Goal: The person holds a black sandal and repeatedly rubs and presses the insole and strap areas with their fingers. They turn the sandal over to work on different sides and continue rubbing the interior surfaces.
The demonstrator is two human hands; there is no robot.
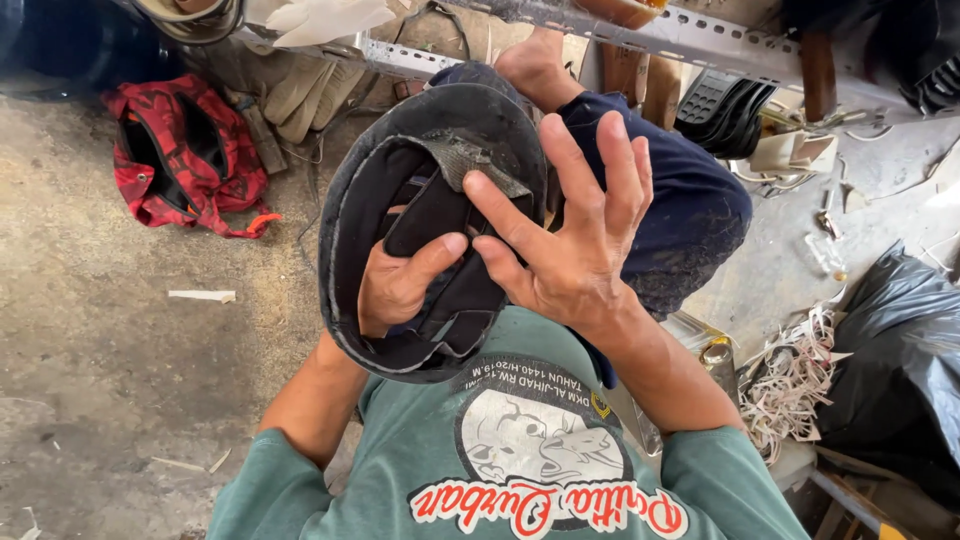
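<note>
Both hands met on the black sandal sole (pixel 400 200) before my chest: my left hand (pixel 400 285) gripped its strap, my right hand (pixel 570 240) pressed splayed fingers beside a lifted grey patch (pixel 470 160), which I judged not yet seated.

**Hidden behind the sandal, cut at the edges**

The left hand (pixel 400 285) shows only thumb and palm; its fingers lie hidden behind the black sandal (pixel 430 230). The black plastic bag (pixel 900 370) runs off the right edge. The foot (pixel 530 62) is partly covered by the metal rail (pixel 640 35).
</note>
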